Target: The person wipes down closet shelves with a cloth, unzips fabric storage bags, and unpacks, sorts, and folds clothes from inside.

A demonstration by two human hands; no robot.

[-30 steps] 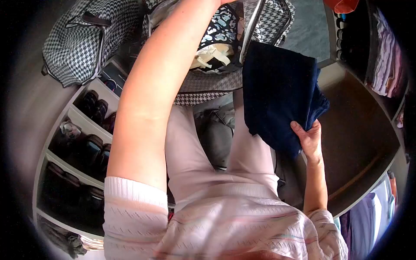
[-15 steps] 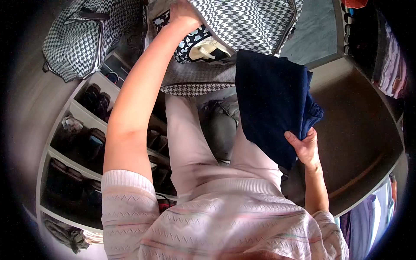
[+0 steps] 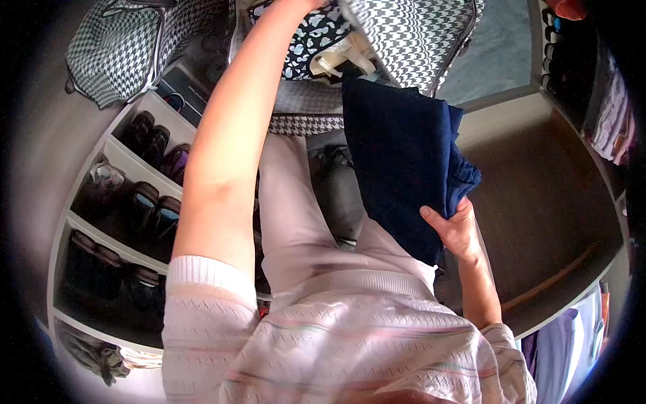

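Closed-looking houndstooth fabric bag (image 3: 111, 64): far left, well apart from your hands.
Left hand (image 3: 308, 4): cropped at the top edge, by the open bag; can't tell whether your grip is open or closed.
Open black-and-white houndstooth bag (image 3: 313, 124): ahead of your legs, dark pale-blotched fabric item (image 3: 306, 50) inside; hold the flap well back.
Navy folded cloth (image 3: 404, 161): over your right thigh, top edge overlapping the bag in view, contact unclear.
Right hand (image 3: 457, 232): grip closed on the cloth's near corner, thumb on top; pinch all layers so folds don't slip.
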